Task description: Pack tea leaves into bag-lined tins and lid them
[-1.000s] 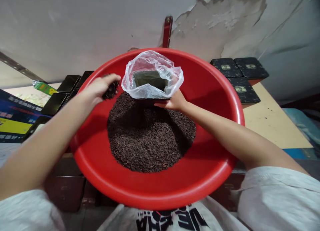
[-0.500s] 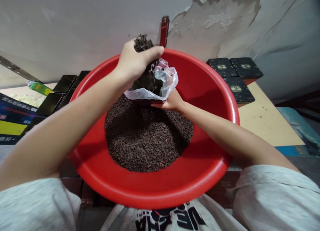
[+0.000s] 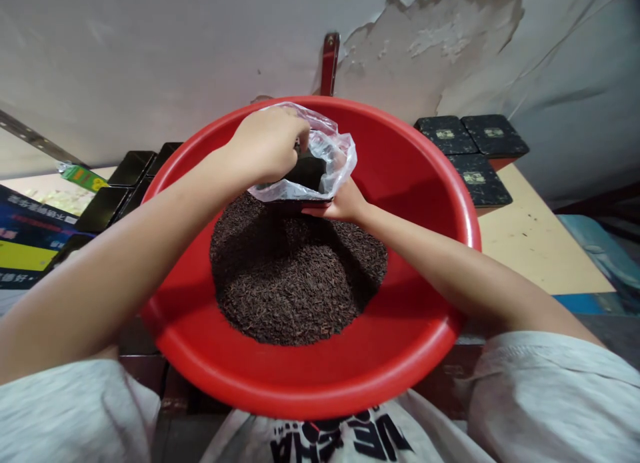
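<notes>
My right hand supports a dark tin from its right side and underneath. A clear plastic bag lines the tin, its crumpled mouth folded out over the edges. Dark loose tea leaves show inside the bag. Over the bag's left part, my left hand is turned back-up with curled fingers. A few dark bits show by its fingertips, but what it holds is hidden. Below, a heap of the same tea lies in a big red basin.
Several black tins stand left of the basin, near a green packet and a printed box. On the right, dark patterned tins sit on a pale tabletop. A peeling wall rises behind.
My left hand has turned over and lowered to the bag's mouth; the clump of tea it was pouring is no longer visible. My right hand and the tin have stayed put.
</notes>
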### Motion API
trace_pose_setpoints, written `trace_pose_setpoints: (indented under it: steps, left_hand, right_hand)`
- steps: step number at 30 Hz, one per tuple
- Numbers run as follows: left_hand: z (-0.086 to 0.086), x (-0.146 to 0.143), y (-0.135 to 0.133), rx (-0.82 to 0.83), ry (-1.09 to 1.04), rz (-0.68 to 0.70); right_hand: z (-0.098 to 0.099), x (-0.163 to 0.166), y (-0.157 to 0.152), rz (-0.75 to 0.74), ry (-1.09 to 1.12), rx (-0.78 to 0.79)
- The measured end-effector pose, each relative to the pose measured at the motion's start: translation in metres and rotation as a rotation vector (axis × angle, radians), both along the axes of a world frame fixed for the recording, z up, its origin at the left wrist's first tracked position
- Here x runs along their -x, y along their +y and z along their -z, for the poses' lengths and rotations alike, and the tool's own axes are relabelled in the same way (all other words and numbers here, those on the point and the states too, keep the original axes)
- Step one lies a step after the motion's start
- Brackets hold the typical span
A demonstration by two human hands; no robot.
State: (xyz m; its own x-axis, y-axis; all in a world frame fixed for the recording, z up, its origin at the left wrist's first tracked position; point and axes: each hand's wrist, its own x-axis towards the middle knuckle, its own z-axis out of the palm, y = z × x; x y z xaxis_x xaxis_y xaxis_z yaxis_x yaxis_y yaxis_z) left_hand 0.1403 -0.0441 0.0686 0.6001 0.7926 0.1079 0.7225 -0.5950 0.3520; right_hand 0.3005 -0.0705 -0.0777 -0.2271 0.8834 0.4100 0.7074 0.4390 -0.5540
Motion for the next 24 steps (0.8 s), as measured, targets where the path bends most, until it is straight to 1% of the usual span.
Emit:
trace_pose_setpoints:
  steps: [5,9,11,13,15,16,17,18,19,21,22,24]
  left_hand:
    - [-0.012,0.007,-0.011,0.001,0.035,0.094]
    - [-0.013,0.015,-0.011,-0.120,-0.127,0.153]
    - [-0.010,0.025,-0.010,-0.191,-0.206,0.189]
    - [-0.003,0.040,-0.005,-0.311,-0.382,0.180]
    - [0.012,0.060,0.002,-0.408,-0.680,0.100]
    - [0.022,0.070,0.006,-0.391,-0.815,0.046]
    - [0.034,0.080,0.010,-0.317,-0.893,0.008]
    - [0.046,0.089,0.012,-0.184,-0.874,-0.012]
    - [0.058,0.096,0.012,-0.082,-0.811,-0.020]
    - [0.079,0.104,0.006,0.062,-0.632,-0.030]
    - [0.087,0.105,0.001,0.114,-0.557,-0.046]
    - [0.098,0.102,-0.011,0.218,-0.450,-0.091]
  right_hand:
    - [0.000,0.001,-0.002,-0.023,-0.017,-0.035]
    - [-0.003,0.004,-0.005,-0.046,-0.046,-0.029]
    - [-0.004,0.004,-0.005,-0.045,-0.039,-0.018]
    - [-0.004,0.003,-0.004,-0.033,-0.026,-0.006]
    - [-0.004,0.001,-0.002,-0.006,-0.009,0.004]
    - [-0.004,0.000,-0.002,0.013,0.000,0.007]
    - [-0.005,-0.001,-0.002,0.033,0.007,0.007]
    - [-0.005,-0.001,-0.002,0.053,0.011,0.006]
    - [-0.006,0.001,-0.002,0.069,0.015,0.005]
    - [-0.008,0.007,-0.006,0.067,0.025,0.006]
    - [-0.009,0.011,-0.008,0.048,0.034,0.005]
    - [-0.013,0.018,-0.012,-0.002,0.069,0.000]
